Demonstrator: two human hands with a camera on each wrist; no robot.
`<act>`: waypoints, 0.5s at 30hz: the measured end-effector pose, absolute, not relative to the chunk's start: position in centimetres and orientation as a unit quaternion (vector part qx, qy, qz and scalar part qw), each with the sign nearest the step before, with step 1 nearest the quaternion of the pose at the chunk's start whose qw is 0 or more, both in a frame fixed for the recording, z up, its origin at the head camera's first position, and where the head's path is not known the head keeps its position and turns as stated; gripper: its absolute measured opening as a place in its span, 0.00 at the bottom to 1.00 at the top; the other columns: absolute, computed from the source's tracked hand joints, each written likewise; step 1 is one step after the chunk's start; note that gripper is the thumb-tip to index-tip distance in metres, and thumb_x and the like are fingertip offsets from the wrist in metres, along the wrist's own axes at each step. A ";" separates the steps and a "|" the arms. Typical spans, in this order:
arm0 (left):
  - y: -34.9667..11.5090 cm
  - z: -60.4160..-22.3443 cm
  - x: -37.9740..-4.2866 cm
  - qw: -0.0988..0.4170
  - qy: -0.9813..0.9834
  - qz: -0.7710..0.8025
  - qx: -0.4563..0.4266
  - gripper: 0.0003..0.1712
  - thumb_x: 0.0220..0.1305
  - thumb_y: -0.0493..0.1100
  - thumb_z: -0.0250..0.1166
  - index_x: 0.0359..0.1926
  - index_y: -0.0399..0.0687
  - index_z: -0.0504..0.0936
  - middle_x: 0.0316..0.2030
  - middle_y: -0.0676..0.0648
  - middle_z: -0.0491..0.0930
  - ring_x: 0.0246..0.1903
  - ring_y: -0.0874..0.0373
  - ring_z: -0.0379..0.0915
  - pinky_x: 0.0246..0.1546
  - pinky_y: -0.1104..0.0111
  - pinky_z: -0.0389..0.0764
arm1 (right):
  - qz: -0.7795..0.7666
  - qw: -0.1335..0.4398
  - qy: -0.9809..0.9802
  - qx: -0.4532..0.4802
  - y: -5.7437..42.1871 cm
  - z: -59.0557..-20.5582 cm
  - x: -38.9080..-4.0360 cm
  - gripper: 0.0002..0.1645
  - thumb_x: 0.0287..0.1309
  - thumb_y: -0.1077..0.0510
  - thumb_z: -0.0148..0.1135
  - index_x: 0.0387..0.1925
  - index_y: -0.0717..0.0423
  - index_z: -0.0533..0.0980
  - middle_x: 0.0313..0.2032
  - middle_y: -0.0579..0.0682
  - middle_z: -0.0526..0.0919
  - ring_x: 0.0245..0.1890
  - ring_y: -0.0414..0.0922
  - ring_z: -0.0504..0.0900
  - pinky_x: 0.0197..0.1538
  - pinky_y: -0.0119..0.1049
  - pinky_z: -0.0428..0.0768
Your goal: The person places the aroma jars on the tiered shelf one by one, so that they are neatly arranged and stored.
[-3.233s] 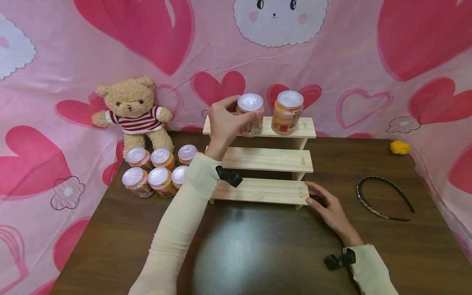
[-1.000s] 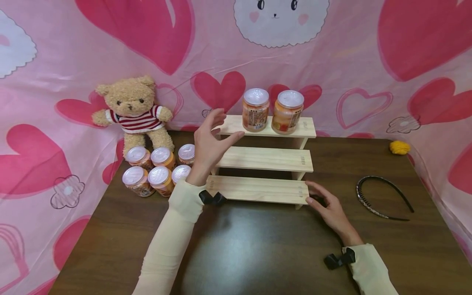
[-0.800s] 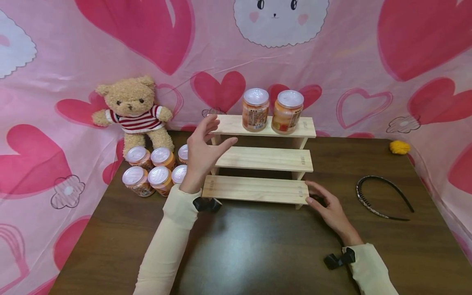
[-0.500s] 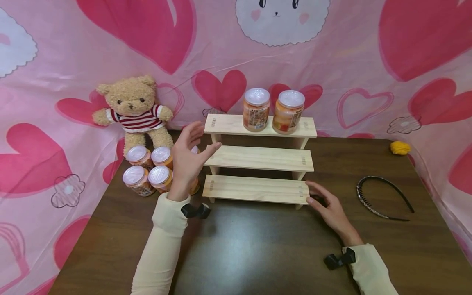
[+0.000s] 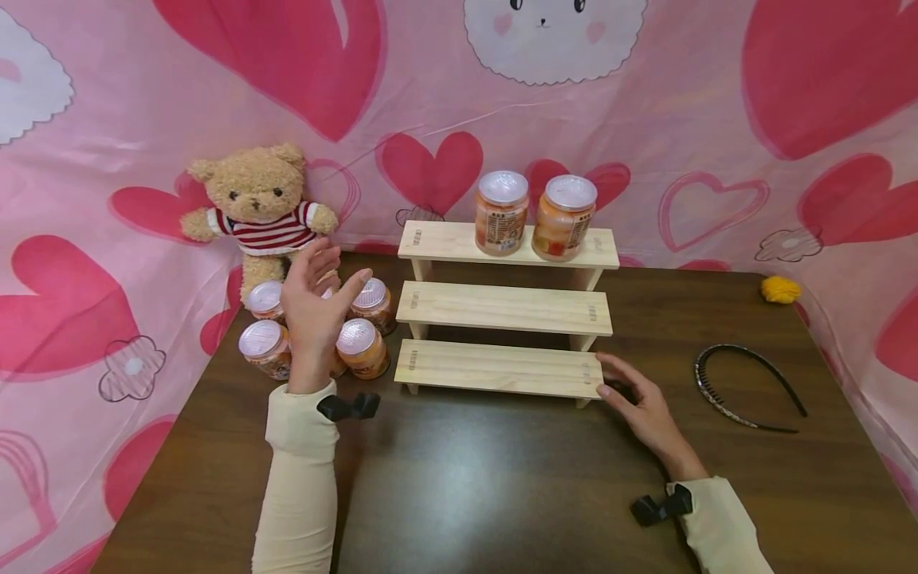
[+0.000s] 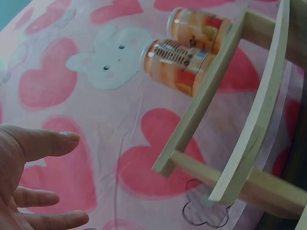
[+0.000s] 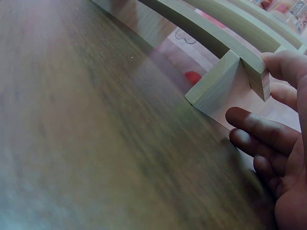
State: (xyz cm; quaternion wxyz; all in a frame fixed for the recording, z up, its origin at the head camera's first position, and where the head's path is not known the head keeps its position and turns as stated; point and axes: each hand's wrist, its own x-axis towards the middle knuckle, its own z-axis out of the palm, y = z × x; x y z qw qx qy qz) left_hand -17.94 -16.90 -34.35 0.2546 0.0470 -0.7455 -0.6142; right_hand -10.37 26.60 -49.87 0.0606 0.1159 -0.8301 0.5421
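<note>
My left hand hovers with fingers spread over a group of several lidded jars of orange food, hiding some of them. In the left wrist view its thumb and fingers hold nothing. Two matching jars, a left one and a right one, stand upright side by side on the top tier of a three-tier wooden display stand. At the right end of the lowest board, my right hand pinches the edge between thumb and index finger; the right wrist view shows its other fingers curled below.
A teddy bear in a striped top sits behind the grouped jars, against the pink heart-patterned backdrop. On the right of the brown table lie a black headband and a small yellow object.
My left hand has let go of the left jar on the top tier and moved left and down to the grouped jars. The right hand has stayed at the stand.
</note>
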 end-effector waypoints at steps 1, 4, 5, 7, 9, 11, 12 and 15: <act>-17.2 -34.3 -18.0 0.258 -0.741 -0.618 0.053 0.37 0.51 0.35 0.77 0.63 0.42 0.75 0.53 0.45 0.82 0.50 0.67 0.77 0.59 0.64 0.77 | 0.541 0.061 -0.830 0.116 26.6 -49.9 -10.4 0.29 0.65 0.69 0.59 0.67 0.59 0.71 0.49 0.25 0.81 0.50 0.23 0.78 0.50 0.17 0.71; -18.4 -34.3 -18.1 0.274 -0.727 -0.625 0.074 0.35 0.51 0.35 0.77 0.62 0.45 0.77 0.47 0.55 0.83 0.48 0.67 0.77 0.54 0.71 0.77 | 0.541 0.062 -0.831 0.116 26.6 -49.8 -10.3 0.29 0.65 0.69 0.59 0.67 0.59 0.71 0.50 0.25 0.81 0.50 0.23 0.78 0.51 0.17 0.70; -18.8 -34.3 -18.1 0.280 -0.724 -0.625 0.083 0.34 0.51 0.36 0.77 0.61 0.46 0.78 0.45 0.58 0.82 0.47 0.67 0.77 0.52 0.73 0.78 | 0.540 0.061 -0.831 0.116 26.6 -49.8 -10.3 0.29 0.65 0.68 0.59 0.67 0.59 0.71 0.50 0.24 0.80 0.50 0.23 0.78 0.51 0.17 0.70; -19.7 -34.3 -18.1 0.293 -0.716 -0.626 0.099 0.32 0.51 0.36 0.76 0.59 0.48 0.79 0.41 0.62 0.82 0.45 0.67 0.78 0.49 0.74 0.78 | 0.540 0.061 -0.832 0.116 26.5 -49.8 -10.3 0.29 0.66 0.68 0.59 0.67 0.59 0.71 0.50 0.24 0.80 0.50 0.23 0.78 0.51 0.17 0.70; -20.6 -34.4 -18.1 0.306 -0.706 -0.628 0.117 0.30 0.50 0.36 0.77 0.57 0.51 0.80 0.39 0.63 0.83 0.43 0.66 0.79 0.46 0.75 0.79 | 0.539 0.061 -0.832 0.115 26.6 -49.8 -10.3 0.29 0.66 0.68 0.59 0.67 0.59 0.71 0.49 0.23 0.80 0.50 0.22 0.78 0.51 0.17 0.70; -21.5 -34.4 -18.1 0.320 -0.685 -0.641 0.128 0.29 0.49 0.35 0.77 0.54 0.51 0.81 0.37 0.61 0.84 0.41 0.64 0.80 0.44 0.76 0.80 | 0.538 0.060 -0.833 0.113 26.5 -49.8 -10.3 0.29 0.66 0.68 0.59 0.67 0.59 0.70 0.49 0.22 0.79 0.50 0.22 0.77 0.51 0.17 0.69; -22.0 -34.5 -18.1 0.325 -0.674 -0.650 0.135 0.28 0.49 0.34 0.77 0.53 0.52 0.82 0.37 0.59 0.84 0.41 0.63 0.80 0.43 0.76 0.80 | 0.538 0.060 -0.833 0.113 26.5 -49.8 -10.3 0.29 0.66 0.68 0.59 0.67 0.59 0.70 0.49 0.21 0.79 0.50 0.22 0.77 0.51 0.18 0.69; -23.4 -34.7 -18.0 0.336 -0.638 -0.675 0.154 0.27 0.47 0.32 0.77 0.50 0.51 0.82 0.37 0.54 0.85 0.40 0.59 0.80 0.42 0.76 0.80 | 0.539 0.059 -0.832 0.112 26.5 -49.8 -10.4 0.29 0.65 0.69 0.59 0.67 0.59 0.70 0.49 0.20 0.79 0.50 0.21 0.77 0.51 0.18 0.69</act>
